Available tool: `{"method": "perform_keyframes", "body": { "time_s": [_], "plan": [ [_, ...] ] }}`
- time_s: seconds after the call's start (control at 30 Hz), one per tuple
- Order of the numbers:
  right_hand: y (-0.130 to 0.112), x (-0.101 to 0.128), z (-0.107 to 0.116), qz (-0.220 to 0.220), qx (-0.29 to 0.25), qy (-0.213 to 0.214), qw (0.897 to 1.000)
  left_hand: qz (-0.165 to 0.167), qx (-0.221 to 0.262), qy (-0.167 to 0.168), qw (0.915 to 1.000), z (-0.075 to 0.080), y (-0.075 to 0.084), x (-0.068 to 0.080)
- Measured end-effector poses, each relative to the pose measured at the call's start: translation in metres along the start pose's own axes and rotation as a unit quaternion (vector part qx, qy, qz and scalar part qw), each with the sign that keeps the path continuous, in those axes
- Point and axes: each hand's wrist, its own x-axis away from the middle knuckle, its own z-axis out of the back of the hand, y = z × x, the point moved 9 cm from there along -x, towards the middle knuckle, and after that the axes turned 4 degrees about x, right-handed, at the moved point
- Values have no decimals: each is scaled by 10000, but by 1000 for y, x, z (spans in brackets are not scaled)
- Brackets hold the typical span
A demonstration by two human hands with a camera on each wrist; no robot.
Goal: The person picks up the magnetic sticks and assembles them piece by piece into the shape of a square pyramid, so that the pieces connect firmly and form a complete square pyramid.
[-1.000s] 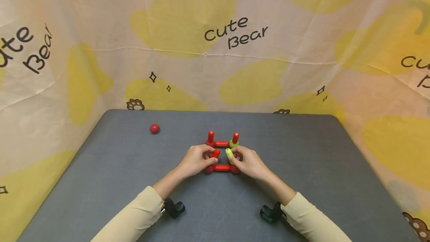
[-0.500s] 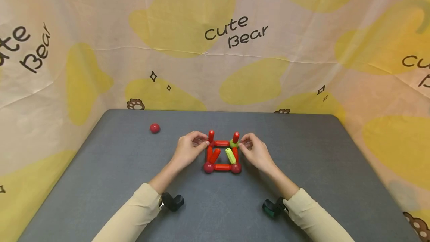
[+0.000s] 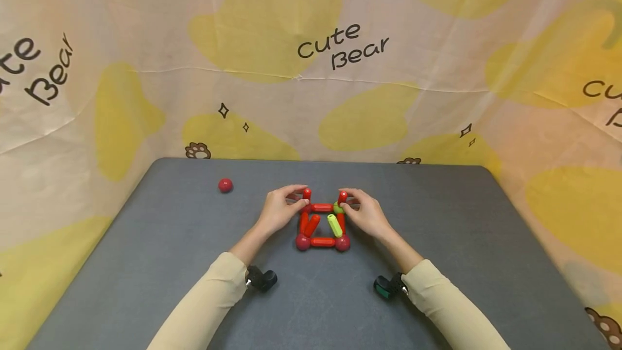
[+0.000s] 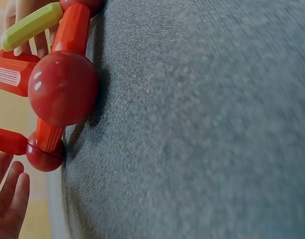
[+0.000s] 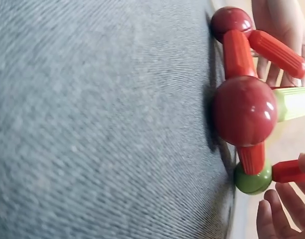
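Note:
A square frame of red rods joined by balls lies on the grey table (image 3: 311, 301). Its front corners are dark red balls, the left one (image 3: 303, 242) and the right one (image 3: 342, 242); the far right ball is green (image 5: 253, 178). From the front balls rise a red rod (image 3: 312, 225) and a yellow-green rod (image 3: 334, 225), both leaning. My left hand (image 3: 278, 209) pinches the upright red rod (image 3: 307, 194) at the far left corner between thumb and fingers. Likewise, my right hand (image 3: 367, 215) pinches the upright red rod (image 3: 343, 197) above the green ball.
A loose red ball (image 3: 225, 186) sits toward the back left of the table. Behind the table hangs a patterned cloth (image 3: 311, 112), which also runs along both sides. Black wrist devices sit at the left cuff (image 3: 261, 278) and right cuff (image 3: 389, 286).
Both hands have let go of the two front rods and moved to the far corners. There they have taken hold of the far upright red rods.

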Motion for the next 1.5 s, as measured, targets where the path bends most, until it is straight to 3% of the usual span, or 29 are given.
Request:
{"method": "perform_keyframes", "body": {
  "time_s": [0.33,0.63,0.97,1.3,1.5],
  "plan": [
    [-5,-3,-1,261,137,117,9995,5,-178,49,9998,-5,-1,-6],
    [-16,-1,-2,738,726,149,9945,-344,-625,-61,9974,-8,8,-3],
    [-27,3,-7,1098,1454,109,9832,-765,-1391,-361,9867,-16,21,3],
    [-32,4,-11,1225,1739,35,9771,-1233,-1918,-513,9723,-21,30,7],
    [-35,4,-12,1331,1865,36,9734,-1299,-2100,-680,9666,-24,33,9]
  ]
}}
